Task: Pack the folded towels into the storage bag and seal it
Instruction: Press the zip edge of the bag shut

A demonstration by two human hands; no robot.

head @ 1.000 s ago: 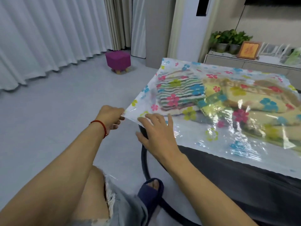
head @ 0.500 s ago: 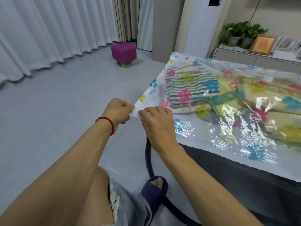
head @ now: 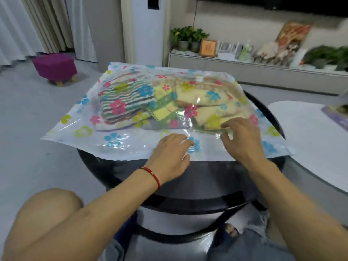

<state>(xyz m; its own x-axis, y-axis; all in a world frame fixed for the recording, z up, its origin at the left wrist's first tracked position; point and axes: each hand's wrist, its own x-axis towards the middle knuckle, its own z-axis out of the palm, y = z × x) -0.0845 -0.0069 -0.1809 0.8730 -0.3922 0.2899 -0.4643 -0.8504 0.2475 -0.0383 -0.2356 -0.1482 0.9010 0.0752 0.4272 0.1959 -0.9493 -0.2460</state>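
— Lying flat on a round dark table point(head: 263, 102), one clear storage bag point(head: 113, 142) printed with coloured flowers is seen. What is held inside it?

— Folded towels are packed inside. One striped towel point(head: 124, 100) is seen at the left, and a yellow towel bundle point(head: 211, 102) at the right. How many yellow towels are folded together cannot be told through the glare on the plastic.

— How many hands are shown, and how are they placed?

— Two hands are shown. The left hand point(head: 169, 157), with a red cord bracelet point(head: 153, 177) at the wrist, is laid palm down on the near strip of the bag, fingers loosely spread. The right hand point(head: 243, 140) is placed just beside it on the bag, over the near edge of the yellow bundle; its fingers are bent, and whether plastic is pinched under them cannot be told.

— What lies around the table?

— One purple stool point(head: 54, 67) is seen on the floor at the far left. Two potted plants point(head: 188, 36) and one framed picture point(head: 208, 48) are set on a low cabinet point(head: 244, 69) at the back. The cabinet's right end is blurred. A white surface point(head: 305, 132) is cut off at the right edge. The bag's seal cannot be made out.
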